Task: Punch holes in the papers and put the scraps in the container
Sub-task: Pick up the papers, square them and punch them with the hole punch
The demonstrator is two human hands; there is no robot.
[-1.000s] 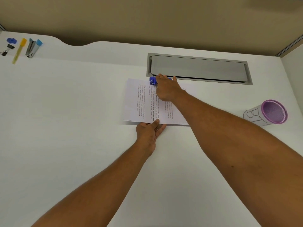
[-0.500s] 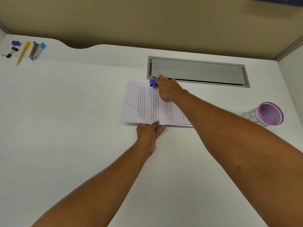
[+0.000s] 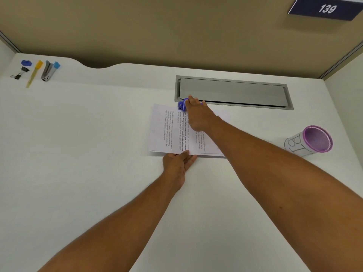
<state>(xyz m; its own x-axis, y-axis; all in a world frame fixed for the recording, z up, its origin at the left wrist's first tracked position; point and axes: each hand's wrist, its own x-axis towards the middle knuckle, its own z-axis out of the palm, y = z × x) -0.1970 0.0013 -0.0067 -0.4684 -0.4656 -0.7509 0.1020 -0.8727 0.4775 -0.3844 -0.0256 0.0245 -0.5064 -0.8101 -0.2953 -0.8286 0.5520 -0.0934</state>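
Far left, back corner of the surface [image 3: 78,173]: blue clip [image 3: 26,63], black binder clips [image 3: 20,72], yellow-capped pen [image 3: 34,74], stapler [image 3: 49,70]. All well apart from the work, apparently parked out of the way.

Left hand [image 3: 177,163]: fingers straight and together, fingertips flat on the near edge of the papers [image 3: 169,130]. Judged purpose: pin the stack so the sheets do not slide or fan while the far edge is punched.

Papers lie near the centre of the surface, printed text running sideways, far edge just short of the grey cable hatch [image 3: 232,92].

Right hand [image 3: 198,116]: reaches across the stack and bears down on the blue hole punch [image 3: 181,105] at the far edge, left of its middle. Fingers lie over the punch; whether they curl round it or only press cannot be told. The punch straddles the paper edge, so the punching step seems under way.

Room: the punch sits almost against the hatch rim, so little space beyond it; sliding it along the paper edge to the right looks open. Wide bare surface left of and in front of the stack.

Right: purple-rimmed mesh container [image 3: 314,141], lying tilted with its mouth toward the camera, lettering on its white sleeve. Well apart from the papers; scraps must travel across open surface to reach it. No scraps visible yet.

Upper right on the partition: sign reading 139 [image 3: 324,8].
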